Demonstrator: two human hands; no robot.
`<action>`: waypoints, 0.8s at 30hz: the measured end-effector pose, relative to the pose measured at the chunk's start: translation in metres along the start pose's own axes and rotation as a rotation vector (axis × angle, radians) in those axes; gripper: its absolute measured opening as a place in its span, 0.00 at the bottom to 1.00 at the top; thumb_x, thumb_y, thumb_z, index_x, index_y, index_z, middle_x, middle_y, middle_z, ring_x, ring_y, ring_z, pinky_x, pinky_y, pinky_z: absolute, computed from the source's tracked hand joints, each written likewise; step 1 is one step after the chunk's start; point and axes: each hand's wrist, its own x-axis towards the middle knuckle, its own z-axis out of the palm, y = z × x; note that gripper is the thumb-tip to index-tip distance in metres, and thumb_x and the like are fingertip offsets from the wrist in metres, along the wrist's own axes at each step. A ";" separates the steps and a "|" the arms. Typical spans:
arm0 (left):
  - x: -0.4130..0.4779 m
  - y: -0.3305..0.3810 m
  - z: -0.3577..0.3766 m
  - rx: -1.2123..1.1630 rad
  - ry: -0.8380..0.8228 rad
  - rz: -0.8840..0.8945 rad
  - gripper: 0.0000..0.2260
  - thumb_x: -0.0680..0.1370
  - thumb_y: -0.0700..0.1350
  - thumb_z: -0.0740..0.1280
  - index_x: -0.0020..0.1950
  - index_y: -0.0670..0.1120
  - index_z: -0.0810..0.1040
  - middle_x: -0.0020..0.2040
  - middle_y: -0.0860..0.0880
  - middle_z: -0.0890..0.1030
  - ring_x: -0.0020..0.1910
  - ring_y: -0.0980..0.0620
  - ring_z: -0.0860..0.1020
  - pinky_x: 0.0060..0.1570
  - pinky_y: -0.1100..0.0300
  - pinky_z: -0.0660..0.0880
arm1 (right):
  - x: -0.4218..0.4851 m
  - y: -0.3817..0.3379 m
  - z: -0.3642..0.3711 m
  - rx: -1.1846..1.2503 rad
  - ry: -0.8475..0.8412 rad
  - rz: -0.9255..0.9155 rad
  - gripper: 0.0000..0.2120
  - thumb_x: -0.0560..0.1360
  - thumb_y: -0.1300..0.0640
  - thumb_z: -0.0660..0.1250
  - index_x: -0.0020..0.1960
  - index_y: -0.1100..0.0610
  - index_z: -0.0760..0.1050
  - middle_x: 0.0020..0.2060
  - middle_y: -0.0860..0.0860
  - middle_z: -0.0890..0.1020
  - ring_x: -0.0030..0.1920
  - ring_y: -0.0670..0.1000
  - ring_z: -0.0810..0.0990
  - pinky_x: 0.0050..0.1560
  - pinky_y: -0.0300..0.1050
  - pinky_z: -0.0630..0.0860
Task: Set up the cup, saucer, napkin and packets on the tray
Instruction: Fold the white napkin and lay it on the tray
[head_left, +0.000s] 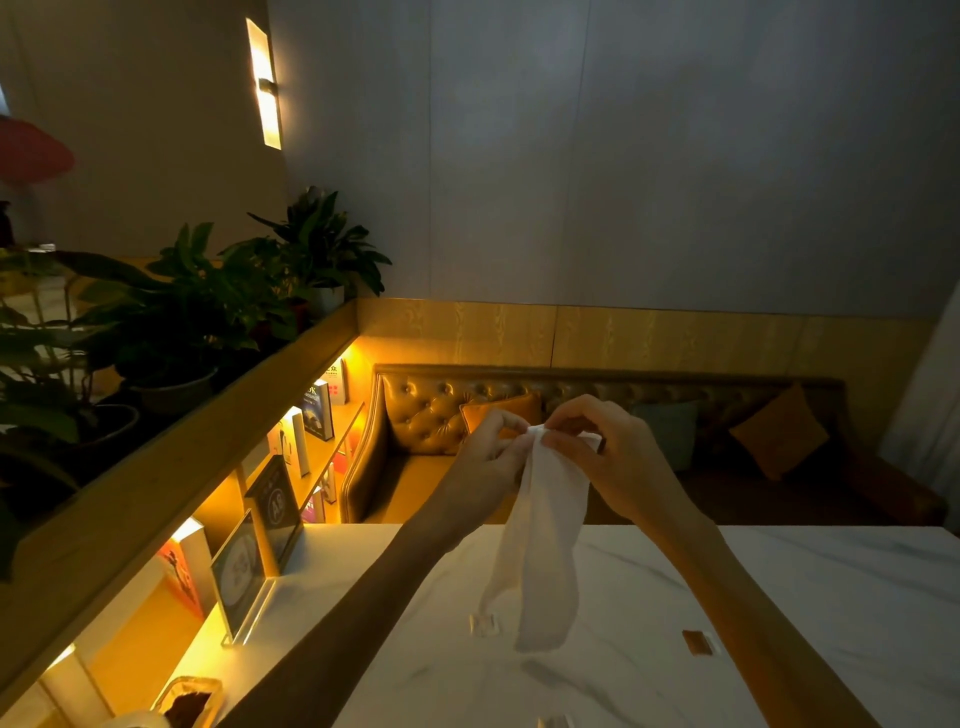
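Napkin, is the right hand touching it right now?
Touching. The head view shows the right hand pinching the top edge of the napkin between thumb and fingers, with the cloth hanging down over the table.

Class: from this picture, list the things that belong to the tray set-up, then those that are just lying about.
Belong: white napkin, pinched at its top by the left hand and right hand; pale packet and brown packet on the table.
Lying about: sign stands, books, potted plants, sofa cushions.

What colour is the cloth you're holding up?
White: the napkin hangs plain and unpatterned, seen in the head view.
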 end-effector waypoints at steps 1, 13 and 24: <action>0.000 0.000 0.000 0.001 -0.007 -0.007 0.09 0.82 0.49 0.59 0.60 0.46 0.69 0.54 0.45 0.81 0.50 0.52 0.82 0.50 0.55 0.82 | 0.000 0.001 0.000 0.003 0.001 -0.001 0.07 0.73 0.55 0.70 0.51 0.53 0.78 0.46 0.42 0.77 0.46 0.48 0.79 0.46 0.38 0.78; 0.003 0.003 -0.007 0.049 -0.014 -0.006 0.05 0.81 0.46 0.60 0.53 0.45 0.70 0.52 0.42 0.81 0.49 0.49 0.83 0.46 0.57 0.82 | -0.001 0.001 0.010 0.014 -0.002 0.011 0.08 0.73 0.54 0.70 0.51 0.54 0.78 0.45 0.42 0.77 0.45 0.48 0.79 0.47 0.42 0.79; 0.008 0.002 -0.009 0.159 -0.041 0.081 0.07 0.78 0.45 0.65 0.53 0.47 0.70 0.55 0.42 0.81 0.54 0.49 0.81 0.52 0.52 0.81 | 0.000 0.002 0.007 0.058 -0.041 0.049 0.07 0.73 0.58 0.70 0.51 0.58 0.79 0.47 0.51 0.80 0.48 0.48 0.79 0.48 0.36 0.76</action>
